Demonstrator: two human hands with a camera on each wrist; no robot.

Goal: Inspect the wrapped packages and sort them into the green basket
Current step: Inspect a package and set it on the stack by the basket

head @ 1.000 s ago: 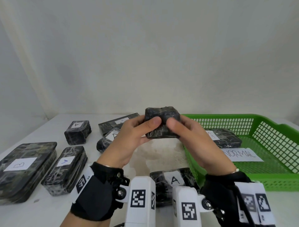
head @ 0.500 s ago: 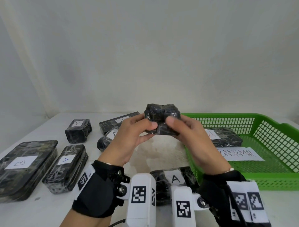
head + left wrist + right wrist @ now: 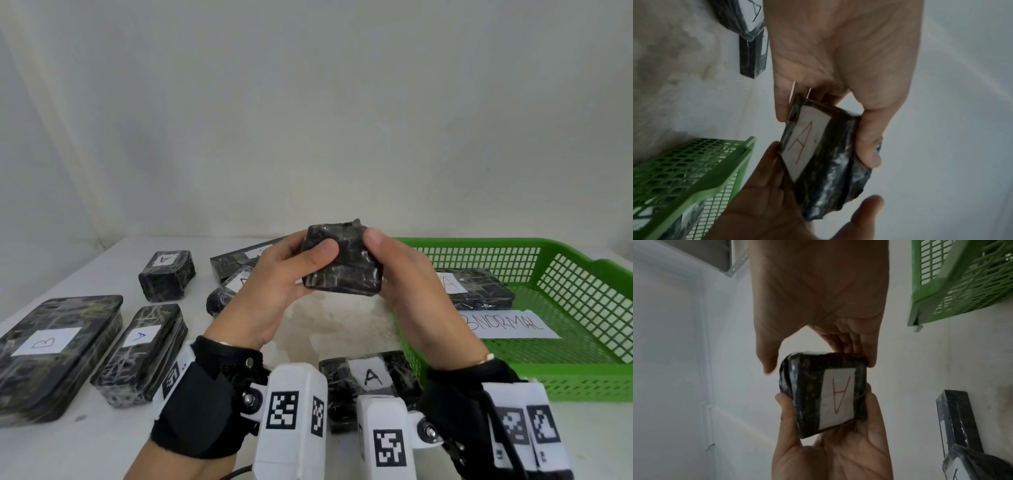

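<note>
A small package (image 3: 344, 265) wrapped in black film is held up over the table between both hands. My left hand (image 3: 308, 248) grips its left side, thumb on the face turned towards me. My right hand (image 3: 383, 262) grips its right side, thumb at the upper right corner. The far face carries a white label with a red "A" (image 3: 839, 396), also seen in the left wrist view as label (image 3: 803, 146). The green basket (image 3: 582, 380) stands to the right and holds one labelled package (image 3: 476, 287) and a paper sign (image 3: 507, 323).
Several wrapped packages lie on the white table: a large one marked B (image 3: 51, 346), one marked A (image 3: 140, 349), a small one (image 3: 166, 274), long ones (image 3: 239, 260) behind my left hand, and one marked A (image 3: 370, 380) near my wrists. A wall runs behind.
The package has been turned in my hands, so a broader dark face now points at me. My thumbs have moved apart, the right one to the upper corner.
</note>
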